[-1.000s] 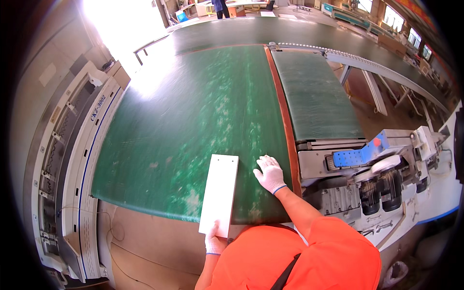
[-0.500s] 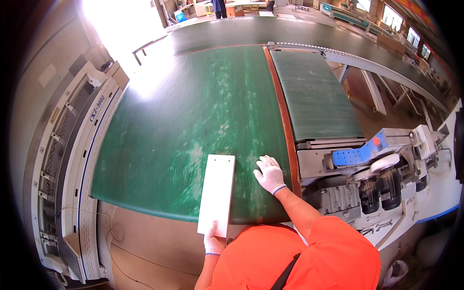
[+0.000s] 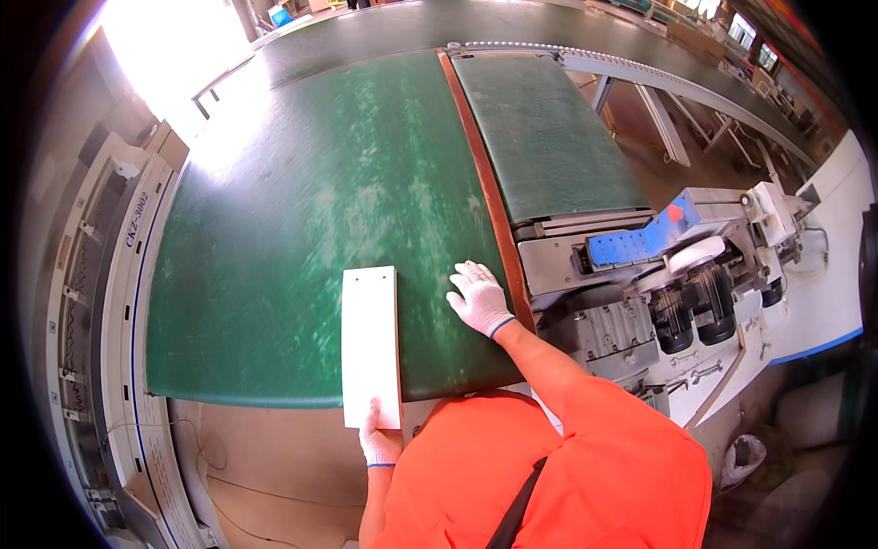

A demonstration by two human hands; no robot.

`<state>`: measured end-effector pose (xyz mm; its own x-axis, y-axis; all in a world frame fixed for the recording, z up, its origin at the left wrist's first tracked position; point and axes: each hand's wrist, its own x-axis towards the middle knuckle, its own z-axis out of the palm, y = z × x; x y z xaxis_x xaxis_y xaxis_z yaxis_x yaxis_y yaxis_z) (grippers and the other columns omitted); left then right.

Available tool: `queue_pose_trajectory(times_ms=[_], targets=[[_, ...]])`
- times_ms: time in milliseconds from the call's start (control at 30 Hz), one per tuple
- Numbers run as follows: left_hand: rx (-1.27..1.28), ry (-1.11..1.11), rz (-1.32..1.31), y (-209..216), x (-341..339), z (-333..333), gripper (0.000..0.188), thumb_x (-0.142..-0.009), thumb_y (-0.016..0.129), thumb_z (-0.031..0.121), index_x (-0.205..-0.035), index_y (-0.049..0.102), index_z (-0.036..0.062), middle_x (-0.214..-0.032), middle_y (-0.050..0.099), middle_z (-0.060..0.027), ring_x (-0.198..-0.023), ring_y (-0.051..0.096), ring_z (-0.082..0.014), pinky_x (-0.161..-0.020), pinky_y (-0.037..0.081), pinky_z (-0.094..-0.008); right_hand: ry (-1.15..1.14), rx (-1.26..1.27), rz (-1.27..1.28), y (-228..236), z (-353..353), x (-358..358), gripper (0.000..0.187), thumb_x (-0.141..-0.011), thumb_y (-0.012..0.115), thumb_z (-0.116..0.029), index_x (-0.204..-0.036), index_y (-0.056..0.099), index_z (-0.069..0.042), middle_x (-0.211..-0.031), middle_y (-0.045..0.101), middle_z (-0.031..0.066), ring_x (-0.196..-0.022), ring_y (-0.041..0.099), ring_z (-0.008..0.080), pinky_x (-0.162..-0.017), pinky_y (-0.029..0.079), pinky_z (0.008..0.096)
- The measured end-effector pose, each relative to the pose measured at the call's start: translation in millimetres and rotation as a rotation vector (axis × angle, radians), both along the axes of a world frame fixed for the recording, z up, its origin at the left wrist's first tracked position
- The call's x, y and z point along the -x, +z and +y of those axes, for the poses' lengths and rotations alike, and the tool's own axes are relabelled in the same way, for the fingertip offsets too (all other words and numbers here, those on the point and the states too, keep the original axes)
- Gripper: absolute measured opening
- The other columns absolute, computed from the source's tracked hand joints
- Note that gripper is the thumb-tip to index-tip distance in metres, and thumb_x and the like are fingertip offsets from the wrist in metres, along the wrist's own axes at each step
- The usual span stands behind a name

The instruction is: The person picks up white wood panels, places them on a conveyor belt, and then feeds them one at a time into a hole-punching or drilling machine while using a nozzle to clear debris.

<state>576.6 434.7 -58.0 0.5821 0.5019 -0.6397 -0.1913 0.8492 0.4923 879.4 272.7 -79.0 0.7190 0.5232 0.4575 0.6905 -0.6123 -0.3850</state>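
A long white board [image 3: 370, 339] lies with its far part over the green conveyor belt [image 3: 256, 265], its near end jutting past the belt's front edge. Two small dark holes show near the far end. My left hand [image 3: 379, 443], in a white knit glove, grips the near end with the thumb on top; the fingers beneath are hidden. To the right of the board, my gloved right hand [image 3: 479, 298] rests palm down on the belt with its fingers stretched out, holding nothing.
A red-brown strip [image 3: 485, 174] borders the belt on the right, beside a second green belt [image 3: 549, 137]. Motors and a blue bracket [image 3: 631, 247] stand at right, with wrenches [image 3: 704, 373] near them. A white machine [image 3: 137, 302] runs along the left side.
The view has shifted, so most of the scene sits further left and higher. The board looks straighter, less tilted to the right. Both hands keep much the same pose.
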Motion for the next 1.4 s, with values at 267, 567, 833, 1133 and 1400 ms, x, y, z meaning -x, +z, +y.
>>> queue_pose_trajectory(times_ms=[267, 567, 833, 1133, 1400], targets=[[-0.016, -0.028, -0.010, -12, 8, 7, 0.033, -0.095, 0.064, 0.021, -0.125, 0.063, 0.0069, -0.118, 0.068, -0.0060, -0.107, 0.064, -0.0251, -0.096, 0.052, -0.0422, -0.010, 0.099, 0.116, 12, -34, -10, 0.042, -0.087, 0.069, -0.034, -0.118, 0.069, -0.006, -0.137, 0.062, 0.0173, -0.133, 0.054, 0.0347, -0.116, 0.038, 0.0465], [-0.025, -0.040, 0.007, 0, 1, 3, 0.033, -0.091, 0.069, 0.021, -0.121, 0.062, 0.0079, -0.110, 0.068, -0.0064, -0.099, 0.066, -0.0246, -0.082, 0.055, -0.0396, -0.034, 0.134, 0.133, 20, -55, -9, 0.045, -0.086, 0.069, -0.034, -0.120, 0.068, -0.005, -0.137, 0.061, 0.0185, -0.133, 0.054, 0.0354, -0.115, 0.039, 0.0467], [-0.050, -0.021, -0.023, -8, 3, 5, 0.032, -0.091, 0.069, 0.021, -0.120, 0.063, 0.0094, -0.109, 0.068, -0.0034, -0.097, 0.066, -0.0220, -0.081, 0.055, -0.0377, -0.026, 0.163, 0.273, 39, -81, -18, 0.052, -0.082, 0.072, -0.037, -0.122, 0.064, -0.005, -0.131, 0.064, 0.0167, -0.128, 0.057, 0.0327, -0.110, 0.043, 0.0433], [-0.071, -0.006, -0.012, -13, 7, 11, 0.031, -0.094, 0.066, 0.022, -0.121, 0.063, 0.0064, -0.110, 0.068, -0.0056, -0.097, 0.065, -0.0231, -0.080, 0.054, -0.0381, -0.179, 0.801, 0.313, 88, -143, -62, 0.123, -0.061, 0.085, -0.041, -0.159, 0.022, -0.001, -0.161, 0.032, 0.0245, -0.151, 0.030, 0.0374, -0.126, 0.021, 0.0468], [-0.068, 0.012, -0.016, -7, 28, 14, 0.037, -0.091, 0.068, 0.022, -0.125, 0.062, 0.0061, -0.116, 0.068, -0.0073, -0.103, 0.065, -0.0247, -0.087, 0.055, -0.0407, -0.044, 0.984, 0.209, 91, -137, -89, 0.116, -0.060, 0.084, -0.028, -0.156, 0.027, 0.003, -0.152, 0.041, 0.0258, -0.144, 0.039, 0.0405, -0.123, 0.026, 0.0463]])
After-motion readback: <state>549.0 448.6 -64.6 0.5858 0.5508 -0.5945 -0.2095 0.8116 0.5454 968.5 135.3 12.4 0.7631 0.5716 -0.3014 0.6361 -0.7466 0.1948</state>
